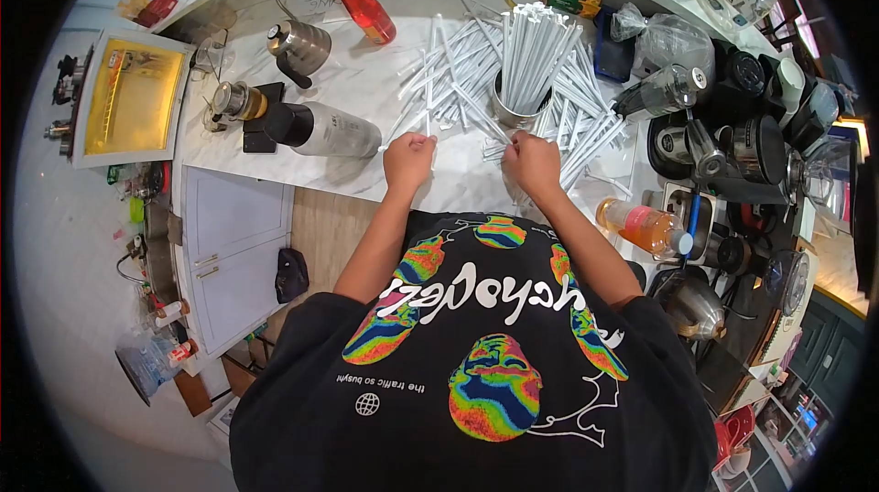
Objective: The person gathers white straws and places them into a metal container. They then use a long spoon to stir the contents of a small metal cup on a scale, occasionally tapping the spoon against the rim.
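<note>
White paper-wrapped straws [458,62] lie in a loose, crisscrossed heap on the marble counter. A metal cup [524,115] stands among them, packed with a dense upright bundle of wrapped straws [536,53]. My left hand [409,162] is closed at the counter's near edge, its fingertips pinched on the lower end of a straw [428,112] that points away from me. In front of the cup, my right hand [533,162] is closed too, pinching the end of a straw that slants up to the left. The fingers partly hide both straw ends.
Left of the straws stand a grey bottle with a black cap [334,129], a steel kettle [302,45] and a red bottle [360,2]. To the right are a clear plastic bag [673,42], a glass jar [664,92], a bottle of orange drink [641,225] and a small sink.
</note>
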`<state>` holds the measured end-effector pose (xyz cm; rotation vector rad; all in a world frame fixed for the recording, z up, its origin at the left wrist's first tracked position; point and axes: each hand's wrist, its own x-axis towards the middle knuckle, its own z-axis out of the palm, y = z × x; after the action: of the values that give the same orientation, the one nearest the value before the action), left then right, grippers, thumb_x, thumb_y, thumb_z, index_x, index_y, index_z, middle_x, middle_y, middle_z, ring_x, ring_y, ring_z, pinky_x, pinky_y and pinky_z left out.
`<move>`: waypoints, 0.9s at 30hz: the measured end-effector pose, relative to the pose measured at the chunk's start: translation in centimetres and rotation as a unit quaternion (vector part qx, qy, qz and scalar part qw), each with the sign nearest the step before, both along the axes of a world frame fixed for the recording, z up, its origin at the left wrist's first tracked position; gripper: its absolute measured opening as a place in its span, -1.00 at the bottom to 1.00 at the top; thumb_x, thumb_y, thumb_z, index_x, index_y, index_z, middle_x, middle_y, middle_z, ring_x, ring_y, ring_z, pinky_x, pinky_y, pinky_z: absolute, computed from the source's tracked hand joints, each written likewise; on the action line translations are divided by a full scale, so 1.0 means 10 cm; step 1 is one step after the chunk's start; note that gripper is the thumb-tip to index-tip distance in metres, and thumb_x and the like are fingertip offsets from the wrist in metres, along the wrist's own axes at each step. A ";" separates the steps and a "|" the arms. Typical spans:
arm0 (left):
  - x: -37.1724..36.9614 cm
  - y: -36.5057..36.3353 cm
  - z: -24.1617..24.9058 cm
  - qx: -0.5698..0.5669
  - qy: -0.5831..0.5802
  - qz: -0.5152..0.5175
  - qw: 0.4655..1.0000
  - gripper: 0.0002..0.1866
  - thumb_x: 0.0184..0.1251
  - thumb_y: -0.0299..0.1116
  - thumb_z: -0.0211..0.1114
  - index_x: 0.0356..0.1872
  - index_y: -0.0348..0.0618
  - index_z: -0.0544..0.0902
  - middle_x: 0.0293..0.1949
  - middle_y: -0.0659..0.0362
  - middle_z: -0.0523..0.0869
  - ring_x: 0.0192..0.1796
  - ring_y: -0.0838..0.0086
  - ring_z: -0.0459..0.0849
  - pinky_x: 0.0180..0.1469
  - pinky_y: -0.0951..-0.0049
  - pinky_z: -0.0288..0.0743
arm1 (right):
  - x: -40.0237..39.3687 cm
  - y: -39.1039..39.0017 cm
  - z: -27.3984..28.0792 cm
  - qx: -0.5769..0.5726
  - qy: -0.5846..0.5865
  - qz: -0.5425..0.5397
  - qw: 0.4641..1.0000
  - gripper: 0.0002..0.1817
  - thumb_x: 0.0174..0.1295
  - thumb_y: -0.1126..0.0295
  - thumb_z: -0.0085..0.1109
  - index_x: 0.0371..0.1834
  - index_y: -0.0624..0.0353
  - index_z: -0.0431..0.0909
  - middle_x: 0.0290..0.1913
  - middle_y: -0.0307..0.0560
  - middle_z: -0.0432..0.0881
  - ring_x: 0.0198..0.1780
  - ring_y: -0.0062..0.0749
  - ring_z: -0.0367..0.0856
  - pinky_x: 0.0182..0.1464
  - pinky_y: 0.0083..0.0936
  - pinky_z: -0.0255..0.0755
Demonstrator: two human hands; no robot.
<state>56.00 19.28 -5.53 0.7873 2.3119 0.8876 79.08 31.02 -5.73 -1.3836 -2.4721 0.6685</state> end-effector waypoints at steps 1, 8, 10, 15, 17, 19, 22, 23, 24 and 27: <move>0.00 -0.02 0.04 0.022 -0.042 -0.005 0.999 -0.70 0.35 -0.15 0.52 -0.22 -0.22 0.81 -0.37 0.12 0.82 -0.32 0.38 0.76 -0.21 0.32 0.60 | 0.03 0.00 0.03 0.000 0.031 -0.009 0.999 -0.82 0.26 0.28 0.33 -0.25 0.17 0.74 -0.39 0.10 0.79 -0.32 0.05 0.80 -0.15 0.00 0.59; 0.21 0.03 0.79 0.123 -0.229 -0.009 0.966 -0.74 0.47 -0.24 0.50 -0.19 -0.28 0.78 -0.38 0.34 0.73 -0.37 0.73 0.54 -0.31 0.58 0.41 | 0.10 -0.03 0.40 -0.057 0.137 -0.046 0.988 -0.78 0.25 0.31 0.41 -0.19 0.25 0.78 -0.38 0.13 0.79 -0.35 0.05 0.79 -0.23 -0.12 0.63; 0.23 0.08 0.87 0.154 -0.227 -0.011 0.962 -0.75 0.47 -0.27 0.50 -0.18 -0.30 0.78 -0.38 0.34 0.74 -0.37 0.73 0.53 -0.30 0.59 0.40 | 0.08 -0.04 0.51 -0.059 0.159 -0.048 0.984 -0.78 0.27 0.31 0.42 -0.20 0.26 0.78 -0.39 0.13 0.77 -0.37 0.03 0.78 -0.26 -0.15 0.61; 0.22 0.22 1.02 0.196 -0.185 -0.036 0.962 -0.82 0.53 -0.31 0.46 -0.14 -0.24 0.76 -0.35 0.37 0.72 -0.33 0.74 0.55 -0.25 0.62 0.43 | 0.09 -0.02 0.72 -0.046 0.200 -0.038 0.978 -0.78 0.31 0.30 0.42 -0.27 0.28 0.74 -0.47 0.09 0.72 -0.46 0.00 0.71 -0.34 -0.16 0.53; 0.21 0.28 1.01 0.240 -0.153 -0.009 0.959 -0.80 0.50 -0.32 0.48 -0.11 -0.28 0.76 -0.35 0.35 0.72 -0.33 0.72 0.55 -0.26 0.61 0.43 | 0.11 0.00 0.80 -0.017 0.225 -0.041 0.973 -0.77 0.32 0.31 0.43 -0.32 0.28 0.72 -0.49 0.07 0.70 -0.48 -0.03 0.68 -0.36 -0.17 0.50; 0.20 0.33 1.04 0.280 -0.112 0.009 0.953 -0.79 0.49 -0.33 0.48 -0.09 -0.30 0.77 -0.34 0.33 0.72 -0.33 0.72 0.55 -0.26 0.61 0.44 | 0.14 0.01 0.92 0.003 0.250 -0.052 0.967 -0.77 0.32 0.32 0.43 -0.35 0.28 0.69 -0.50 0.04 0.69 -0.49 -0.07 0.67 -0.37 -0.19 0.48; 0.12 0.41 1.22 0.334 -0.052 0.025 0.941 -0.80 0.50 -0.34 0.47 -0.07 -0.29 0.77 -0.31 0.32 0.73 -0.31 0.72 0.56 -0.24 0.62 0.45 | 0.20 0.08 1.18 0.033 0.284 -0.077 0.955 -0.76 0.32 0.33 0.43 -0.38 0.28 0.68 -0.50 0.02 0.69 -0.48 -0.14 0.66 -0.35 -0.24 0.48; 0.10 0.45 1.31 0.350 -0.043 0.030 0.935 -0.80 0.51 -0.35 0.47 -0.07 -0.29 0.77 -0.30 0.32 0.73 -0.31 0.72 0.56 -0.24 0.62 0.45 | 0.23 0.12 1.25 0.050 0.292 -0.087 0.951 -0.77 0.32 0.34 0.43 -0.37 0.29 0.68 -0.49 0.01 0.69 -0.48 -0.16 0.66 -0.35 -0.26 0.48; 0.08 0.49 1.39 0.367 -0.035 0.035 0.929 -0.81 0.51 -0.35 0.47 -0.06 -0.29 0.77 -0.30 0.32 0.73 -0.31 0.72 0.56 -0.23 0.62 0.45 | 0.25 0.17 1.33 0.068 0.301 -0.096 0.946 -0.77 0.32 0.35 0.43 -0.37 0.29 0.68 -0.49 0.01 0.69 -0.47 -0.18 0.66 -0.34 -0.27 0.48; 0.05 0.60 1.65 0.423 -0.008 0.039 0.905 -0.82 0.52 -0.37 0.46 -0.06 -0.28 0.77 -0.28 0.34 0.74 -0.31 0.73 0.56 -0.22 0.64 0.44 | 0.25 0.30 1.57 0.076 0.372 -0.115 0.918 -0.80 0.37 0.37 0.41 -0.28 0.32 0.73 -0.42 0.00 0.75 -0.43 -0.32 0.69 -0.27 -0.41 0.51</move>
<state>56.50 25.27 10.95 1.0019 1.8956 1.9760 81.55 34.06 10.00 -1.0645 -1.6939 0.7511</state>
